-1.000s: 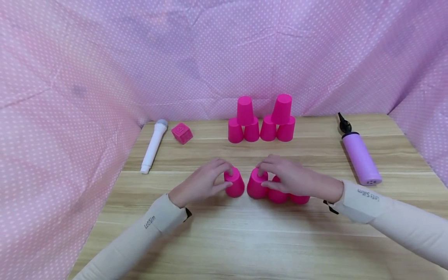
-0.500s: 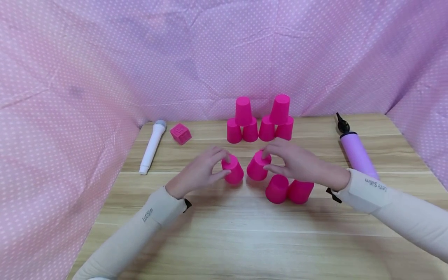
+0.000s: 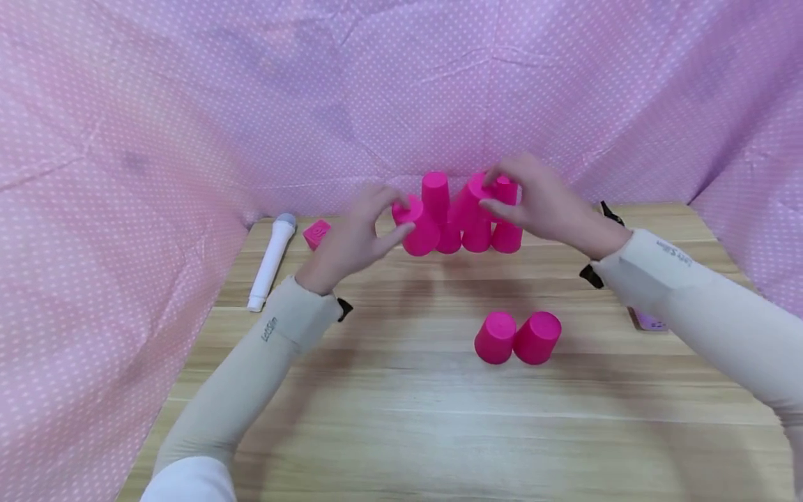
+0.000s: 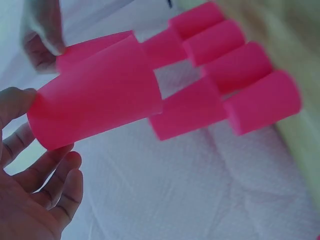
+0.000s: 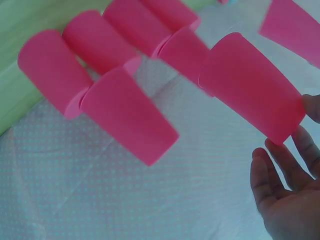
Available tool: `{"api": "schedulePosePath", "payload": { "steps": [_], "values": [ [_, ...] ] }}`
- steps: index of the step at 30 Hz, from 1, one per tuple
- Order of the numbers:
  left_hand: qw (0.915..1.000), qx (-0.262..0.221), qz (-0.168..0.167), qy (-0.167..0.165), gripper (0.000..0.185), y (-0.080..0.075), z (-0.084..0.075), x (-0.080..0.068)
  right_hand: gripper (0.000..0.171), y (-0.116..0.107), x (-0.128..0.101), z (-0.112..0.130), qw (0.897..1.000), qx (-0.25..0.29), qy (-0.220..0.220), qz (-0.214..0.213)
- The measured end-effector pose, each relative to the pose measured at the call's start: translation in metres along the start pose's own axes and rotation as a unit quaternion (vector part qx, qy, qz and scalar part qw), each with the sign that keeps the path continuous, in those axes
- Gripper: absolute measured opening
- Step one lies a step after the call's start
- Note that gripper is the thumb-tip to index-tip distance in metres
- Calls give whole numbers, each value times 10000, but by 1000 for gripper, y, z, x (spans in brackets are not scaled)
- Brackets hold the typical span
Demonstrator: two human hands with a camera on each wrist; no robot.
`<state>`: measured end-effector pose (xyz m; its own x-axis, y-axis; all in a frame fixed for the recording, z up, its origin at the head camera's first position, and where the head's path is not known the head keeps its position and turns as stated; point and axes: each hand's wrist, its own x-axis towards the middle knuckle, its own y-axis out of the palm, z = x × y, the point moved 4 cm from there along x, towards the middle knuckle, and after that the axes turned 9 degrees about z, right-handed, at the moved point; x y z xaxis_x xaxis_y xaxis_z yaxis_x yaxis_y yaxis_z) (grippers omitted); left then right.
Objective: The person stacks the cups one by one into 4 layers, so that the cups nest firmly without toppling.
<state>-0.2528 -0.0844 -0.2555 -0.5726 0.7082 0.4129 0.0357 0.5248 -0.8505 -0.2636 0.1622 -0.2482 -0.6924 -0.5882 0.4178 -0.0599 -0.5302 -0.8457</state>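
My left hand [image 3: 359, 236] pinches a pink cup [image 3: 420, 236] by its narrow upper end, mouth down, in the air in front of the back stacks. My right hand [image 3: 544, 201] grips a second pink cup [image 3: 469, 206] the same way, tilted, close beside the first. Behind them are two small stacks, each with one upturned cup on top of two. The left top cup [image 3: 436, 195] shows well; the right top cup [image 3: 507, 191] is partly covered by my right hand. In the right wrist view the base cups [image 5: 52, 72] stand in a row.
Two upturned pink cups [image 3: 537, 339] stand side by side nearer the front of the wooden table [image 3: 401, 432]. At left lie a white microphone [image 3: 272, 263] and a pink cube [image 3: 316, 234]. A purple pump [image 3: 649, 321] is mostly hidden under my right arm. Dotted cloth [image 3: 351, 104] hangs behind.
Both hands have lifted their cups off the table and carried them away from me, up to the back stacks. The two front cups stay behind, now uncovered by my right hand.
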Motion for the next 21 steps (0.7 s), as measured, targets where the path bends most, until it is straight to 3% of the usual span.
{"api": "schedulePosePath", "payload": {
  "steps": [4, 8, 14, 21],
  "values": [
    [9992, 158, -354, 16, 23, -14, 4, 22, 19, 1, 15, -18, 9986, -45, 508, 102],
    [9984, 221, -459, -227, 25, -21, 10, 40, 18, 8, 24, -34, 9956, -52, 895, 285],
    [9969, 201, -463, -598, 24, -22, 20, 59, 18, 20, 34, -50, 9898, 114, 1279, 608],
    [9959, 189, -512, -719, 22, -20, 27, 75, 19, 29, 42, -61, 9797, 238, 1774, 907]
  ]
}}
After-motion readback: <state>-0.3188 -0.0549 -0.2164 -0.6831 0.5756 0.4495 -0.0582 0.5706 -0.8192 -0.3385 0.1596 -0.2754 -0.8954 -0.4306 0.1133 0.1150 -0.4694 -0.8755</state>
